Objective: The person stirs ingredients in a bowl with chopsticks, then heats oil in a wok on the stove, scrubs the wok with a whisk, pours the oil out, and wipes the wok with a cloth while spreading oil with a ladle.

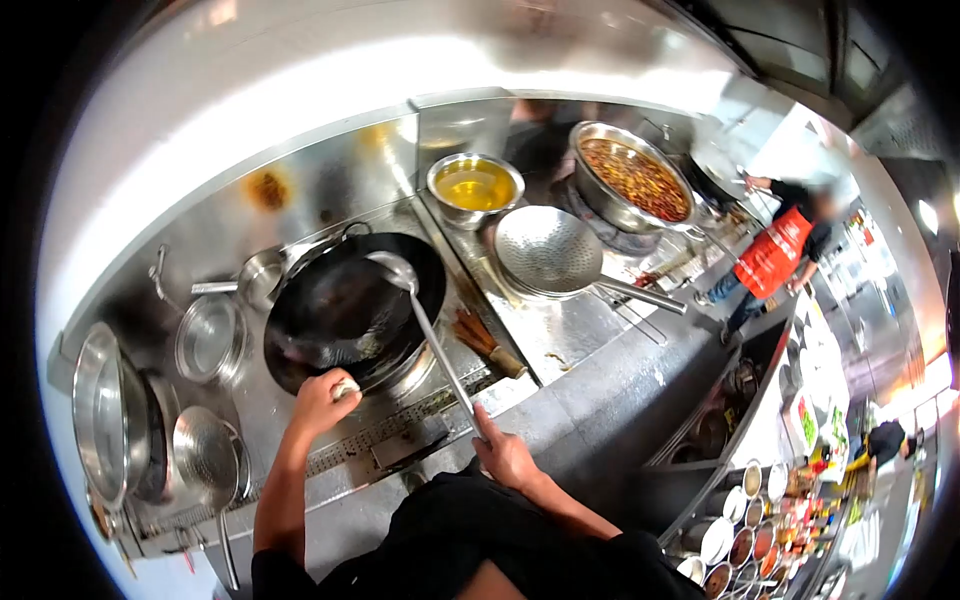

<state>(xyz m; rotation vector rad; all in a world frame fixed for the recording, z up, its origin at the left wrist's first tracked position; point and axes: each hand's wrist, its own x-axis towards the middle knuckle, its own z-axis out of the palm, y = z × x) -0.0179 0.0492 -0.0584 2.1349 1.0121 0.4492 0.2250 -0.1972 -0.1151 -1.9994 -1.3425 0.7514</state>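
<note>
A black wok [320, 295] sits on the steel stove, dark and shiny inside with a little residue near its lower wall. My left hand [322, 403] is closed at the wok's near rim around a small white bunched cloth [345, 388]; the rim beneath the fingers is hidden. In my right hand [505, 458] is the end of a long-handled steel ladle [435, 345], fingers wrapped round it. The ladle's bowl rests in or hovers over the far right part of the wok; contact is unclear.
Left of the wok stand a steel pot [262, 278], strainers and a large basin [105, 425]. To the right are a bamboo brush [487, 343], perforated skimmer [550, 250], oil bowl [475, 190] and a pot of red-brown food [635, 178]. A person in a red apron [775, 255] stands farther right.
</note>
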